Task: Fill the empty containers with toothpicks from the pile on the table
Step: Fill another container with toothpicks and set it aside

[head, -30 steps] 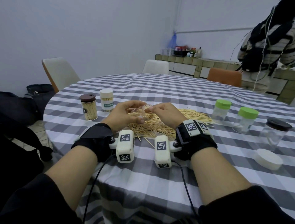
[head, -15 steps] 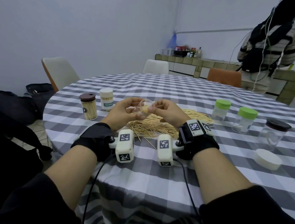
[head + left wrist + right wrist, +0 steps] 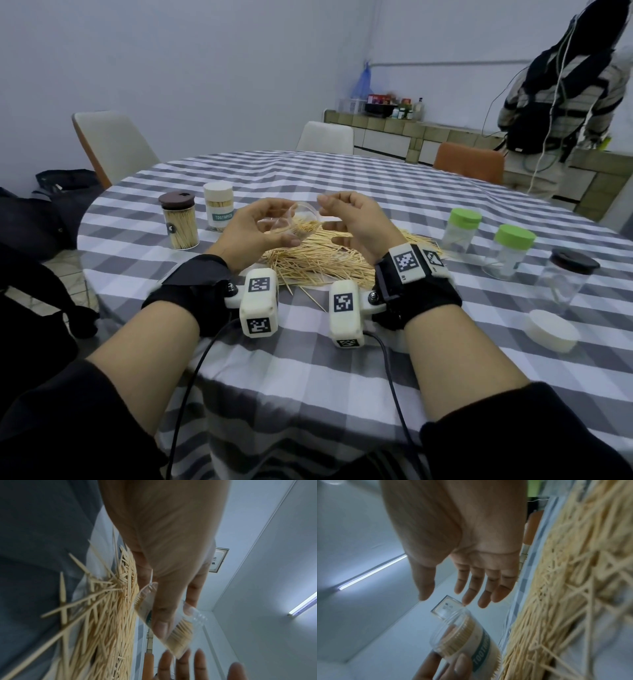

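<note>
A clear toothpick container [image 3: 303,219], partly filled with toothpicks, is tilted with its mouth toward the right. My left hand [image 3: 274,224] grips it above the toothpick pile [image 3: 318,260] on the checked table [image 3: 308,359]. My right hand [image 3: 337,216] hovers just right of the mouth, fingers relaxed and holding nothing. In the left wrist view the thumb [image 3: 162,618] presses on the container [image 3: 180,632] beside the pile [image 3: 102,622]. The right wrist view shows my right hand [image 3: 447,596] spread over the container [image 3: 458,628], with the pile [image 3: 565,588] to its right.
Two filled containers, brown-lidded [image 3: 180,224] and white-lidded [image 3: 219,210], stand at the left. Two green-lidded empty ones [image 3: 460,231] [image 3: 510,251], a dark-lidded clear jar [image 3: 565,281] and a loose white lid [image 3: 553,330] sit at the right. A person [image 3: 561,85] stands back right.
Both hands have risen slightly above the pile. My right hand has drawn back from the container's mouth and opened; the toothpicks it fed in now lie inside the container.
</note>
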